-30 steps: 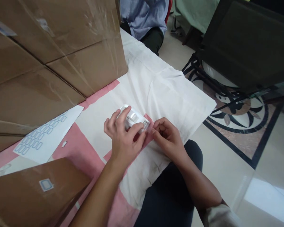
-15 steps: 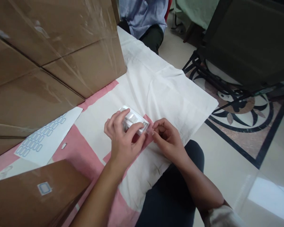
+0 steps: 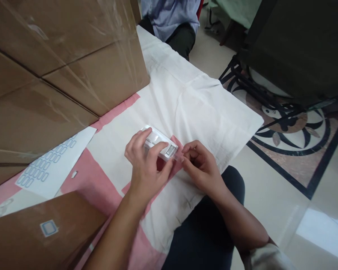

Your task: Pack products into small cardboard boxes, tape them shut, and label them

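White case [image 3: 158,138] — likely light, stiff; your left fingers [image 3: 157,148] are gripping its sides, best hold — right fingers [image 3: 195,145], four o'clock, pinching clear film [image 3: 178,156].

Tall brown cartons [image 3: 97,73] with clear film or tape across them stand on a pink-and-white cloth [image 3: 205,108], and just beside their base lie a sheet of blue-outlined labels [image 3: 58,159] and a small white scrap [image 3: 74,174]. Nearer, a brown box [image 3: 76,215] bears one blue-framed sticker [image 3: 49,228]. Beyond the cloth's far edge sits a person in a light blue shirt [image 3: 171,18], while at right a dark panel [image 3: 295,48] on black legs stands over a pale floor [image 3: 273,187] inlaid with a round patterned medallion [image 3: 307,135].
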Available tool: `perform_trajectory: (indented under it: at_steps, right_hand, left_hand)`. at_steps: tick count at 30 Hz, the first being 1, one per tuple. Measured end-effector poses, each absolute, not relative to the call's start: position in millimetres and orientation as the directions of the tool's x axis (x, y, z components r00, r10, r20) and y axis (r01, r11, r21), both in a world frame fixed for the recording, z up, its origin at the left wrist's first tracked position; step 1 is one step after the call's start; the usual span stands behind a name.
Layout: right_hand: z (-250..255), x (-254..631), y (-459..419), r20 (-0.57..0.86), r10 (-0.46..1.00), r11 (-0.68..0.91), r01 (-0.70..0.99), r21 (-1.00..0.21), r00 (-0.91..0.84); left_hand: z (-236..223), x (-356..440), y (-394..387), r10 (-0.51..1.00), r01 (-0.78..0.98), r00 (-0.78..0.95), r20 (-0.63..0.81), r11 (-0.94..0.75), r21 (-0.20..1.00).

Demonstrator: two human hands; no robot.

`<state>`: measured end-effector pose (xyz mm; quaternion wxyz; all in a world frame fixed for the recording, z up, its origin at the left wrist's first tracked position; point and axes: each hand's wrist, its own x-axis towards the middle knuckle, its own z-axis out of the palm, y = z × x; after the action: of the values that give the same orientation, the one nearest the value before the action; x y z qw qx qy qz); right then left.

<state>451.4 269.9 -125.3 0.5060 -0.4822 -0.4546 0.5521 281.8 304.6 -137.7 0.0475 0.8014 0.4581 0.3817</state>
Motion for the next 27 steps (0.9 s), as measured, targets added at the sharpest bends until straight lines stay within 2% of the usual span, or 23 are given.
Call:
perform_trajectory:
  at_steps: [4, 10, 17, 27]
  right_hand:
    - [-125.9, 451.2, 269.5, -0.065, 0.998, -0.066, -0.127, -0.99, -0.018]
    - [-126.5, 451.8, 268.9, -0.064, 0.998, -0.066, -0.116, -0.991, -0.02]
    - [-124.1, 449.7, 269.8, -0.056, 0.998, -0.056, -0.11, -0.992, 0.0]
    - [-126.6, 451.1, 269.5, -0.045, 0.999, -0.044, -0.085, -0.995, 0.004]
  left_hand:
    - [-139.1, 281.4, 306.3, 0.751, 0.655, 0.337, 0.568, -0.62, 0.431]
    - [-138.8, 281.6, 304.2, 0.774, 0.663, 0.318, 0.547, -0.594, 0.455]
    - [-143.1, 283.0, 304.0, 0.76, 0.671, 0.389, 0.52, -0.621, 0.405]
    - [-143.8, 281.8, 307.4, 0.762, 0.659, 0.314, 0.567, -0.605, 0.447]
